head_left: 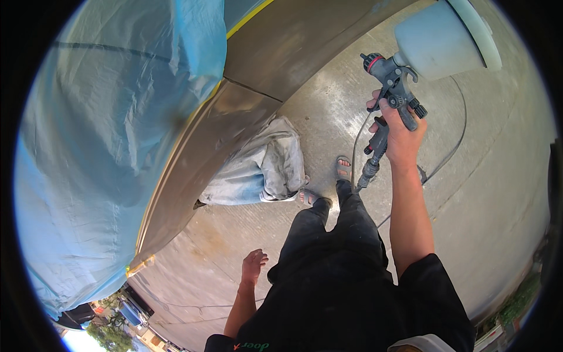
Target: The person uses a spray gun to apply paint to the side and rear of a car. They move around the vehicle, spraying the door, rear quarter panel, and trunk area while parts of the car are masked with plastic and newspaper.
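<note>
My right hand [403, 136] is wrapped round the handle of a dark grey spray gun [400, 88]. A large whitish paint cup [440, 41] is fixed to the gun, tilted toward the upper right. The gun's nozzle points left, toward the brownish car body panel [258, 53], with a gap between them. Below the grip, a fitting joins the gun to a thin air hose [454, 151] that loops over the floor. My left hand [254, 265] hangs low at my side, fingers loosely curled and holding nothing visible.
Light blue plastic sheeting [99, 146], edged with yellow tape [246, 20], covers the upper car body at left. A grey, stained cloth cover [258, 167] drapes low against the panel, near my sandalled feet. Concrete floor [481, 193] extends to the right, with the hose across it.
</note>
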Demonstrator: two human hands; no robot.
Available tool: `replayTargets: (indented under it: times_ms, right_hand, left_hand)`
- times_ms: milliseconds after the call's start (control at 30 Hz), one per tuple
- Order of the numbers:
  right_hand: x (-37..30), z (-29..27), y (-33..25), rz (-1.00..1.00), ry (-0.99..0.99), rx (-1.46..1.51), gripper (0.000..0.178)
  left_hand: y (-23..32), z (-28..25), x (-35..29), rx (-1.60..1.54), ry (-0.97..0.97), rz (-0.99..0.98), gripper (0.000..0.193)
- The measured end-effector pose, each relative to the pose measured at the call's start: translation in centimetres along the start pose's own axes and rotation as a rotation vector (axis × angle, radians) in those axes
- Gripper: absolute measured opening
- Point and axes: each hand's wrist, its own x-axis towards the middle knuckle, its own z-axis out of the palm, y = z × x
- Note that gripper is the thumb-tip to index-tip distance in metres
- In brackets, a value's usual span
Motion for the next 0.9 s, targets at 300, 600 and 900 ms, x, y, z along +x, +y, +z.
replayTargets:
  times_ms: [300,600,900]
  right_hand:
    - [-1.3,0.0,0.6,0.06,-0.179,0.105,0.025]
    - [-0.9,-0.4,1.7,0.093,-0.163,0.173,0.024]
    - [-0.1,-0.3,3.9,0.225,-0.098,0.075,0.023]
  left_hand:
    - [0.5,0.9,-0.4,0.032,0.001,-0.002,0.038]
    - [-0.1,1.6,-0.9,-0.004,-0.03,-0.006,0.039]
    - [-0.7,1.7,-1.2,0.014,-0.021,-0.009,0.041]
